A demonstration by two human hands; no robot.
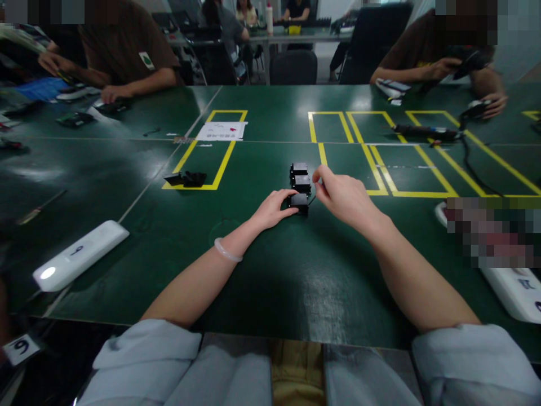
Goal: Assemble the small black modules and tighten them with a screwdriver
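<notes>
Three small black box-shaped parts, much like servo motors, stand in a column on the green table in front of me. My left hand has its thumb and fingers around the left side of the nearest black box. Just beyond it are the middle black box and the far black box. My right hand is bent in a pinch at the right of the column, its fingertips close to the middle box. A short thin dark piece shows below those fingertips; whatever they hold is too small to make out.
Yellow tape outlines mark the green table. A black part lies left, near a paper sheet. White devices flank me. A black cabled tool lies right. Two people work across the table.
</notes>
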